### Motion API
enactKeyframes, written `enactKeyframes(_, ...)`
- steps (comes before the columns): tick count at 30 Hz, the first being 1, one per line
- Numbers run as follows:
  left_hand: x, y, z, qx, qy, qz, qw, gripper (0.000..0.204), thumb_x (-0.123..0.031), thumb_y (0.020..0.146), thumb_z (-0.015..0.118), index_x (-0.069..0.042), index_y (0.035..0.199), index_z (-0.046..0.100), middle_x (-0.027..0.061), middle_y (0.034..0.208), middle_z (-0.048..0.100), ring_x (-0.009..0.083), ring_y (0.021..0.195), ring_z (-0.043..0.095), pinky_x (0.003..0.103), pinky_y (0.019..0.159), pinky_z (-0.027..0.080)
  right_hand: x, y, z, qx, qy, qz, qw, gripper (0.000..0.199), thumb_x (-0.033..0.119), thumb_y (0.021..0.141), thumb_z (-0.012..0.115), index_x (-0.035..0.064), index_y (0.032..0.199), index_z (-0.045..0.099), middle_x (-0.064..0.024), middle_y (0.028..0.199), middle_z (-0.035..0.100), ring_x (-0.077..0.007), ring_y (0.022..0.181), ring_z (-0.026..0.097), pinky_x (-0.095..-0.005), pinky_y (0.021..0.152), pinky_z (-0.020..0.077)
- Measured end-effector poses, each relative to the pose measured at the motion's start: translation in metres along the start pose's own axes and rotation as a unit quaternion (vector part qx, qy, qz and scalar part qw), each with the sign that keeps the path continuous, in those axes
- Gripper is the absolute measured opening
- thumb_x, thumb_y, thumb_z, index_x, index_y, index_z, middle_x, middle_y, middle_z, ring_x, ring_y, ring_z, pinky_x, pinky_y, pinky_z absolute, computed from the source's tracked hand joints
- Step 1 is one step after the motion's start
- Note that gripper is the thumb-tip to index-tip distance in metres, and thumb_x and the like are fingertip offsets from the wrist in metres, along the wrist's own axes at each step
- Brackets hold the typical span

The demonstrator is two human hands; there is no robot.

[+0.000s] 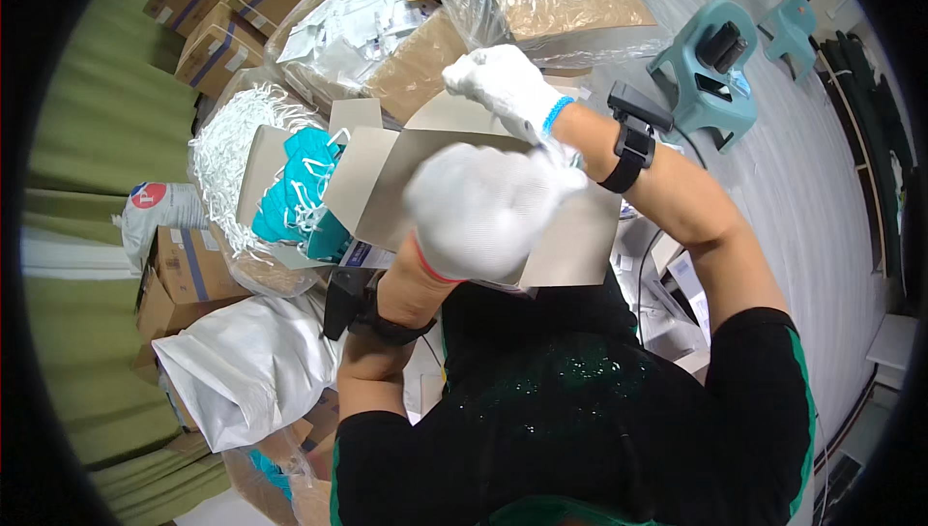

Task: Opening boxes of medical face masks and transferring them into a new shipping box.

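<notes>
My left hand (483, 212), in a white knit glove with a red cuff, is over an open grey-white carton (372, 183) and blurred by motion. Its fingers point toward my right wrist, near the glove's blue cuff; whether they touch it I cannot tell. Above the carton's far side, my right hand (498, 86) wears a matching white glove. Its fingers are curled closed, and anything inside them is hidden. Just left of that carton, another one holds teal folded masks (302, 183) with white straps.
A heap of thin white strips (237, 149) lies at the left. Behind are plastic-lined boxes of white packets (362, 18) and stacked brown cartons (222, 47). A white sack (246, 366) stands near left. A teal stool (710, 72) carries a phone and a black object.
</notes>
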State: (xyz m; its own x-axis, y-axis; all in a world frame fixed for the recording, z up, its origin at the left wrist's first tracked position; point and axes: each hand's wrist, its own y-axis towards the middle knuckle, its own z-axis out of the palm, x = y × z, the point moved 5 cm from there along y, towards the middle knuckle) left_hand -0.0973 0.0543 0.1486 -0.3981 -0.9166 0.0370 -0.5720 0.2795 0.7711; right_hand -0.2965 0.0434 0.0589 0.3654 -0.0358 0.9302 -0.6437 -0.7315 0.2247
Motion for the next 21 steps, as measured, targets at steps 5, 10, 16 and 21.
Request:
enactKeyframes(5,0.047,-0.01,-0.022,-0.116,0.061,-0.059,0.99,0.021,0.0,0.077,0.078,-0.006,0.097,0.072,0.0094,0.089,0.07,0.0268,0.075,0.068,0.036,0.064,0.053,-0.007,-0.026,-0.047,-0.118,0.321,0.17,0.924,0.012,0.017,0.095,0.058,0.0089,0.093,0.067,0.005,0.075,0.057,-0.0049,0.06,0.048,-0.0216,0.055,0.0408)
enactKeyframes(10,0.058,-0.018,-0.018,-0.084,0.056,-0.076,0.992,0.024,0.001,0.076,0.079,-0.004,0.099,0.072,0.0104,0.092,0.071,0.0255,0.076,0.068,0.034,0.065,0.053,0.004,-0.057,-0.055,-0.099,0.322,0.188,0.923,0.017,0.016,0.098,0.057,0.0038,0.103,0.068,0.0041,0.073,0.058,-0.0044,0.056,0.048,-0.0198,0.051,0.0407)
enactKeyframes(16,0.051,-0.016,0.003,-0.054,0.123,-0.005,0.991,0.031,0.0,0.073,0.079,-0.007,0.102,0.074,0.0047,0.093,0.07,0.022,0.077,0.066,0.034,0.066,0.052,0.054,-0.084,-0.023,0.062,0.394,0.215,0.891,0.026,0.029,0.099,0.065,0.0032,0.098,0.067,0.0051,0.065,0.051,-0.004,0.049,0.039,-0.0208,0.044,0.0289)
enactKeyframes(21,0.045,-0.016,0.006,-0.002,0.154,0.01,0.988,0.034,0.0,0.072,0.078,-0.01,0.105,0.074,0.0027,0.096,0.068,0.0209,0.079,0.066,0.035,0.068,0.051,0.048,-0.081,-0.022,0.073,0.36,0.183,0.912,0.022,0.026,0.094,0.072,0.0043,0.094,0.068,0.0045,0.066,0.051,-0.0047,0.051,0.038,-0.022,0.046,0.0277)
